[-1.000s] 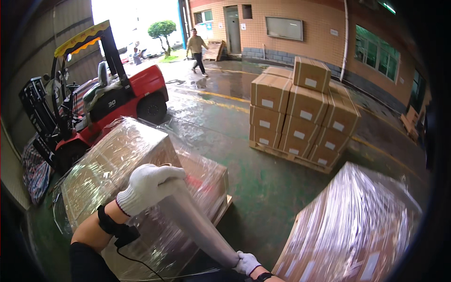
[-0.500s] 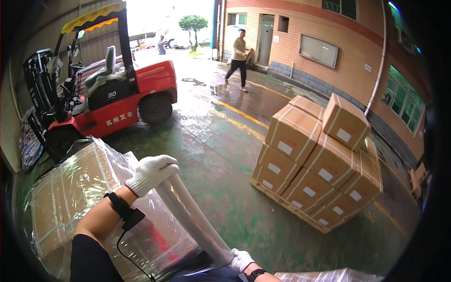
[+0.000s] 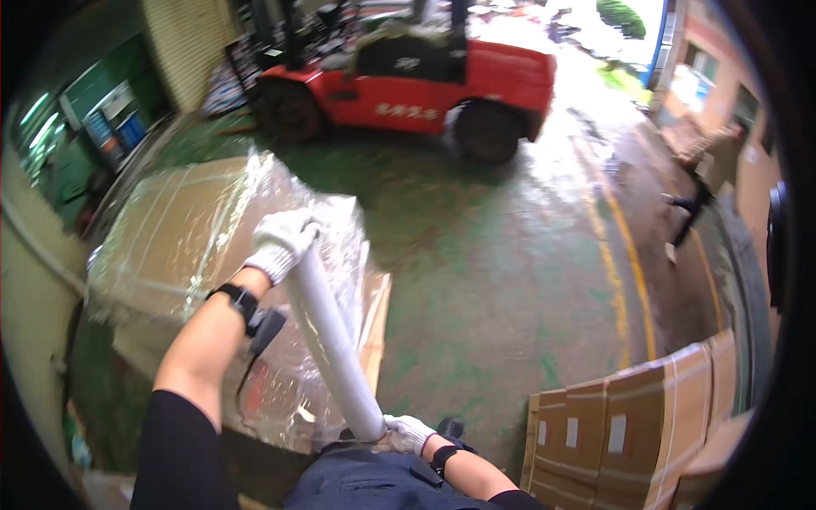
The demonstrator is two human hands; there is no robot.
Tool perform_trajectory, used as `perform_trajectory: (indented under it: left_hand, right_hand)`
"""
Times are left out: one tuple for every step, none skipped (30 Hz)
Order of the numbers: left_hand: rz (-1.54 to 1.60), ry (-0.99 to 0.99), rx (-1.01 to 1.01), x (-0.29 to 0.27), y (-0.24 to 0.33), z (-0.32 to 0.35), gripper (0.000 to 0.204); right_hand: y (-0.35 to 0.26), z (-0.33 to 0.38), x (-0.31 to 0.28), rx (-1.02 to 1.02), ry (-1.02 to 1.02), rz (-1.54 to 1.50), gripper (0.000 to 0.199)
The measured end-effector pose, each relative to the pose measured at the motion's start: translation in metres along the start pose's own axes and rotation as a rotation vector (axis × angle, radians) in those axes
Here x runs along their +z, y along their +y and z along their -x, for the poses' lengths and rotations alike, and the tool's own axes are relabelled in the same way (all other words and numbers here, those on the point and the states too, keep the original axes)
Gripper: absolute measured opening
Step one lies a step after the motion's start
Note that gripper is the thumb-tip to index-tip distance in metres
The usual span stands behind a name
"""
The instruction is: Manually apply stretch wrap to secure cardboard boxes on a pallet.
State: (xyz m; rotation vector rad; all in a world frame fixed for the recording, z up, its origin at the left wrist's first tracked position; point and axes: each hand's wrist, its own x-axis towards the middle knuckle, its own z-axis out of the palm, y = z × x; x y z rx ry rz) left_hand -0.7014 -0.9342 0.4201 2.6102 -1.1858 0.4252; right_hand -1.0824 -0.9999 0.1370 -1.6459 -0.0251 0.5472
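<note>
A long roll of clear stretch film (image 3: 333,344) slants between my two gloved hands. My left hand (image 3: 287,240), in a white knit glove, is closed round the roll's upper end. Down near my waist, my right hand (image 3: 410,434), gloved the same way, grips the lower end. Just left of the roll stands a stack of cardboard cartons (image 3: 174,229) covered in shiny film, with white straps under the film. Its wooden pallet (image 3: 376,340) shows at the right side. Both wrists carry black straps, and a device with a cable sits on the left one.
A red forklift (image 3: 416,89) is parked beyond the wrapped stack. Strapped cartons (image 3: 616,425) stand on a pallet at the lower right. Along the right wall walks a person (image 3: 710,183) carrying a brown board-like thing. Yellow lines (image 3: 633,272) mark the green floor.
My view has swung left, so the forklift sits further right and the other pallet is at the lower right. The roll stands steeper, still in both hands. The walking person has come nearer.
</note>
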Motion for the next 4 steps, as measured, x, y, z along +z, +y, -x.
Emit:
perform_trajectory:
  left_hand:
    - [-0.053,-0.094,-0.108,0.000,0.011,-0.006,0.026]
    - [-0.126,-0.183,-0.251,0.003,0.015,-0.008,0.031]
    - [-0.237,-0.245,-0.366,-0.001,0.029,-0.004,0.043]
    - [-0.281,-0.134,-0.278,0.014,0.019,0.010,0.059]
  right_hand:
    - [0.043,0.000,0.008,0.323,-0.042,-0.643,0.042]
    - [0.027,-0.006,-0.002,0.695,-0.113,-1.245,0.042]
    - [0.019,-0.001,-0.013,0.585,-0.160,-1.025,0.040]
    - [0.009,0.003,-0.027,0.460,-0.213,-0.811,0.038]
